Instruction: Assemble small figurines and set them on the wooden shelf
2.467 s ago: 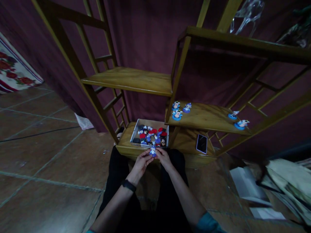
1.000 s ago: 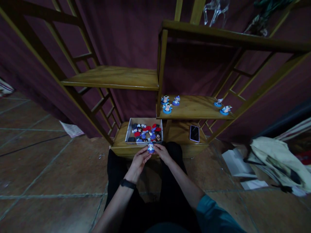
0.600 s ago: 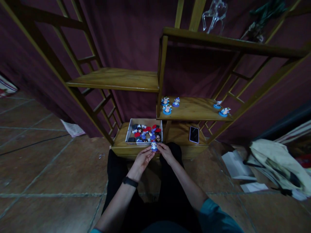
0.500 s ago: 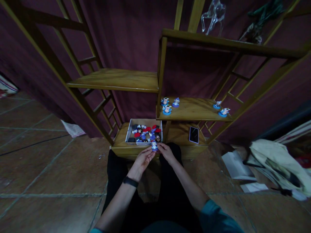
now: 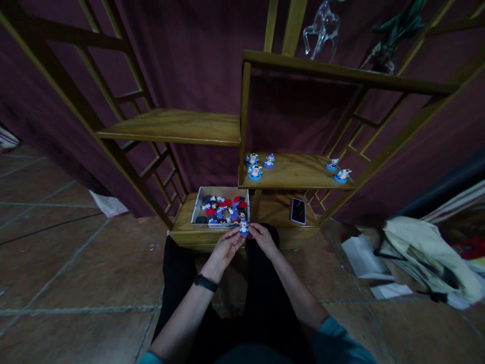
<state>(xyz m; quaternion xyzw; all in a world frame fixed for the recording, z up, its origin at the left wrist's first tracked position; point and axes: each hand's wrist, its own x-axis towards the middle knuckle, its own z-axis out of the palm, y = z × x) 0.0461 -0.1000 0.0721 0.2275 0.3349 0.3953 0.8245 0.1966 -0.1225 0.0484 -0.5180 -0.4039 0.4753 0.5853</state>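
"Where was the figurine [image 5: 243, 228]?"

"Just in front of the box [image 5: 223, 192], on my side of it, near its right corner. I had it between both hands."

"And your fingers?"

"Narrow, closed in around it. My left hand [image 5: 226, 245] gripped it from the left, low by the base, and my right hand [image 5: 262, 238] pinched it from the other side."

"Which way did it point?"

"Its long axis stood close to upright, purple cap uppermost and round purple base down. The front seemed turned toward me, though it was too small to be sure."

"What was in the box?"

"A jumble of small toy pieces [image 5: 220, 213], red, dark and purple."

"And around it?"

"The box sat on the lowest wooden board [image 5: 275, 211]. A phone [image 5: 298, 211] lay on that same board, to the right of the box. Higher, and also right of the box, a shelf [image 5: 299, 169] carried five other figurines [image 5: 255, 173], three at the end nearest the box, two at the far end."

"The room?"

"A dark purple curtain [image 5: 204, 60] hung behind the box. Left of it spread a tiled floor [image 5: 94, 263]; well to its right lay a pale, bag-like bundle [image 5: 411, 240]."
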